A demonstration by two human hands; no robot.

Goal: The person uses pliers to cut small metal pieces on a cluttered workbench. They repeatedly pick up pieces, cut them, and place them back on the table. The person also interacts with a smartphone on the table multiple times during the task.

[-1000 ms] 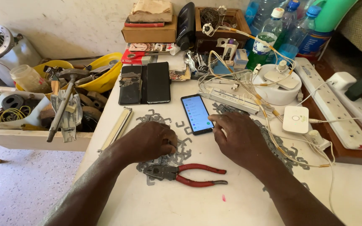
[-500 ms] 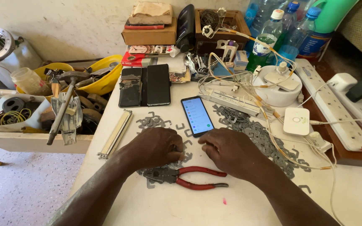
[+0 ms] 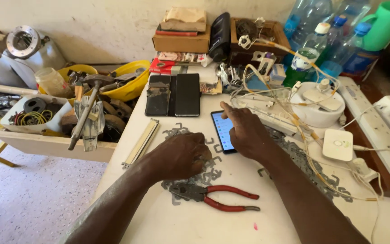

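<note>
Head view: on the white table [image 3: 172, 226], the lit smartphone [image 3: 222, 131] lies flat under the right hand [image 3: 244, 131], forefinger out, tapping. Just left of the smartphone, the left hand [image 3: 181, 156] curls over grey metal clips [image 3: 208, 174]; red-handled pliers [image 3: 217, 196] lie below.

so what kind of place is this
Probably a small home repair workbench: red-handled pliers and loose metal clips on the table, a hammer among tools alongside, phones and tangled charger cables.

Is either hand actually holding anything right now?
No. The left hand rests on metal clips; the right hand touches the phone screen.
</note>
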